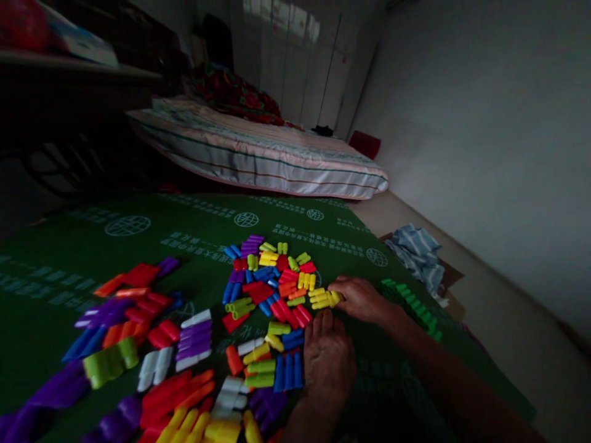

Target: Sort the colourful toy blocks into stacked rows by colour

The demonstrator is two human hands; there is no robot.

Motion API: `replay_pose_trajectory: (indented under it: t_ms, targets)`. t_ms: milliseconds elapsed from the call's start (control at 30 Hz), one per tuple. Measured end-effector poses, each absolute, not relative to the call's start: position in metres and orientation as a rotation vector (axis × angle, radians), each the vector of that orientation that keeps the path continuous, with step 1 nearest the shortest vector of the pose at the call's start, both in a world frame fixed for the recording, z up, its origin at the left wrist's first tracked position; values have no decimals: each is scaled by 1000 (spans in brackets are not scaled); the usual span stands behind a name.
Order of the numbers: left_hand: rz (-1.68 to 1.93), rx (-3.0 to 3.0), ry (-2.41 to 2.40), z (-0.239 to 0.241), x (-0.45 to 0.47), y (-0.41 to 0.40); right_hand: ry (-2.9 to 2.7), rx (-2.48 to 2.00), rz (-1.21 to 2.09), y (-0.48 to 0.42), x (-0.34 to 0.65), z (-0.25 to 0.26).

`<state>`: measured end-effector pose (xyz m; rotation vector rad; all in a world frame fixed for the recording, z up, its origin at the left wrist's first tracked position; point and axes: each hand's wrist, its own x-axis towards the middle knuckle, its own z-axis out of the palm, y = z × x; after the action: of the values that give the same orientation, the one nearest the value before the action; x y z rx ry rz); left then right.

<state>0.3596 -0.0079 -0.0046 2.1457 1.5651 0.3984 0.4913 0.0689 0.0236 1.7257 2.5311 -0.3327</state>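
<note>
Bullet-shaped plastic building blocks in several colours lie spread on a green printed board. My right hand (359, 299) pinches the end of a yellow block (334, 299). Touching or just beside that piece is another yellow block (318, 298). My left hand (329, 354) lies nearly flat on the board, fingers stretched away from me, beside a blue block (289, 371) and a red block (301, 315). What may be under its palm is hidden. Left of it sit yellow-green blocks (260, 373) and a grey block (229, 397).
A row of green blocks (410, 306) stands right of my right forearm. More blocks, such as a purple and white one (194, 340), spread leftward. The green board (207, 215) reaches toward a bed (277, 157). Striped cloth (415, 255) lies on the floor at right.
</note>
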Motion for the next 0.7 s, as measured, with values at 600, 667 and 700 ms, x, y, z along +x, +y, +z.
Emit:
replay_pose_trajectory:
  t_ms: [600,667,700]
  targets:
    - [318,2148,1554,-9,361,-4,1988,2103,-319,169,569,23]
    - [312,2141,1542,-7,361,-5,1963,2114,-331,170,578,21]
    - [313,2140,1537,-6,361,-5,1948,2121,-333,171,583,20]
